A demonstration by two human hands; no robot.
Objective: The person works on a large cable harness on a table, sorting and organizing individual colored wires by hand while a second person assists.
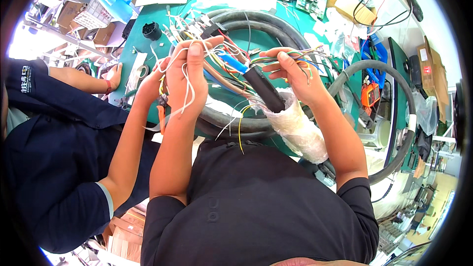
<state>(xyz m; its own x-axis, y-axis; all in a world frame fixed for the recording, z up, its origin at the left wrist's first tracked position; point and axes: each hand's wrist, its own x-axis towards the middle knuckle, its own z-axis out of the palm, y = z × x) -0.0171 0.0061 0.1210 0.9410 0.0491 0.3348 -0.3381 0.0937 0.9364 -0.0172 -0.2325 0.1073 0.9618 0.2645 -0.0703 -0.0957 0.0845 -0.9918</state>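
My left hand [189,74] has curled fingers on thin white wires [185,96] at the top of an opened cable. Over on the right, my right hand [293,71] grips a bundle of thin coloured wires [305,55] between thumb and fingers. Between them, a blue-cored black sleeve [263,88] runs into crumpled translucent wrapping [295,130]. A thick dark cable [251,18] loops behind. Just left of my left hand, a co-worker's hand [150,88] is near orange-handled cutters [161,113]; its exact grip is partly hidden.
The co-worker [64,167] stands at left, the other hand [112,76] at the edge of the green table [133,49]. A black cup-shaped part [151,31], a circuit board [311,0], an orange meter [368,93] and a cardboard box [428,74] lie around the work. More cable loops at right.
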